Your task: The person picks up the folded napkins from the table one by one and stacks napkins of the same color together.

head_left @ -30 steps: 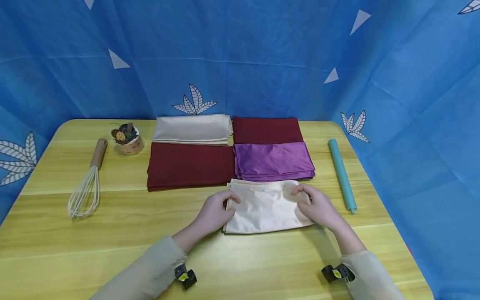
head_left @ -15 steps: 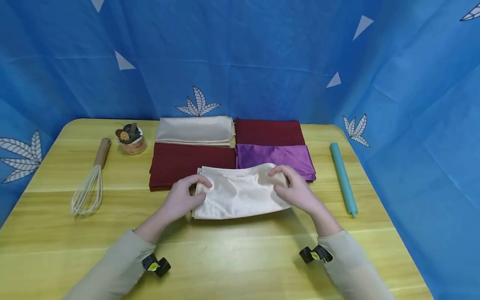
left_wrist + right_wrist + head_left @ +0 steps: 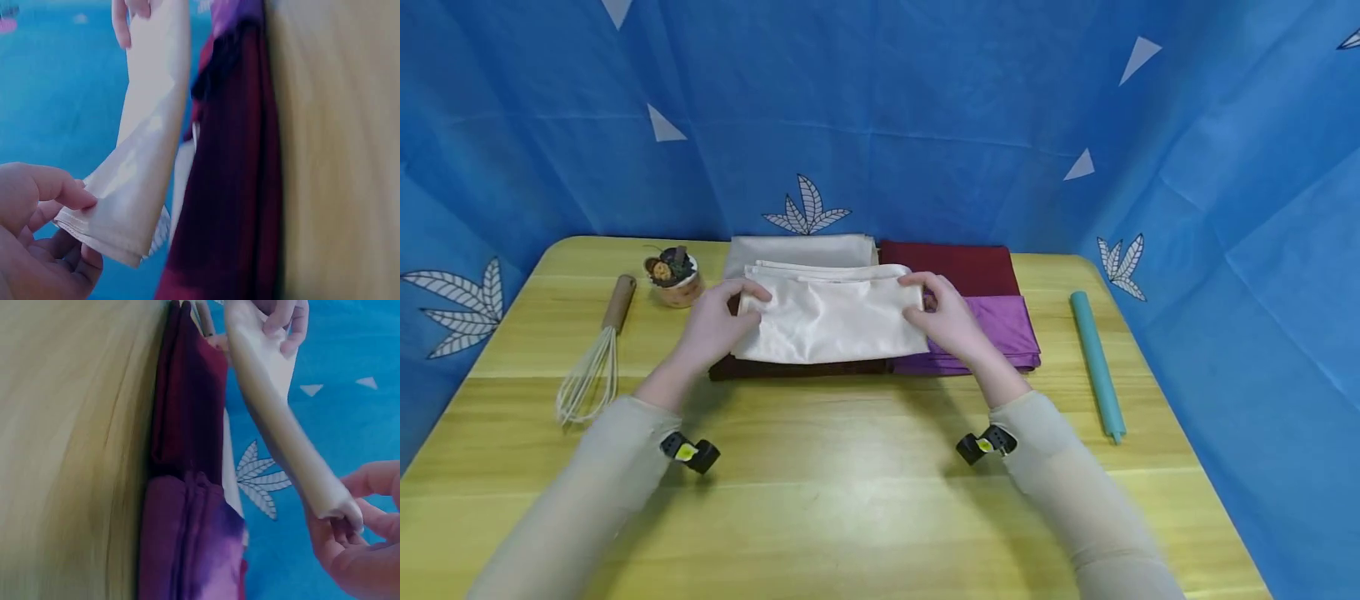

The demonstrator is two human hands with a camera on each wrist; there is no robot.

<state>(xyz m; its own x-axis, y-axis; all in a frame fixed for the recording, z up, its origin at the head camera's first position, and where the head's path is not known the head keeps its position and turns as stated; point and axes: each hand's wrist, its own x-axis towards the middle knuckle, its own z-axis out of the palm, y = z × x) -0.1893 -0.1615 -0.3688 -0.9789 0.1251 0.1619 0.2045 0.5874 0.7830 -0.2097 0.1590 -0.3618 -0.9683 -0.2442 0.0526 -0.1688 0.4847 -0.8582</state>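
Pinching opposite ends of a folded cream satin cloth [image 3: 835,321], the left hand [image 3: 715,321] and right hand [image 3: 951,321] stand well apart with the fabric stretched between them. Both wrist views show it raised, with a gap between it and the neat folded stacks on the pale yellow wood-grain worktop [image 3: 850,475]. From the head view it covers most of a dark red folded cloth [image 3: 724,367] at front left and part of a silvery-white satin cloth [image 3: 805,247] behind that. Just beside these, on the right, a shiny purple folded cloth [image 3: 1003,329] lies in front of a second dark red cloth [image 3: 955,262]. Toward the left edge lie a wooden-handled whisk with cream wires [image 3: 591,367] and, near its handle, a small decorated cup with dark topping [image 3: 675,281]. A teal rod [image 3: 1097,362] lies on the right. Blue leaf-printed fabric [image 3: 925,67] hangs behind.
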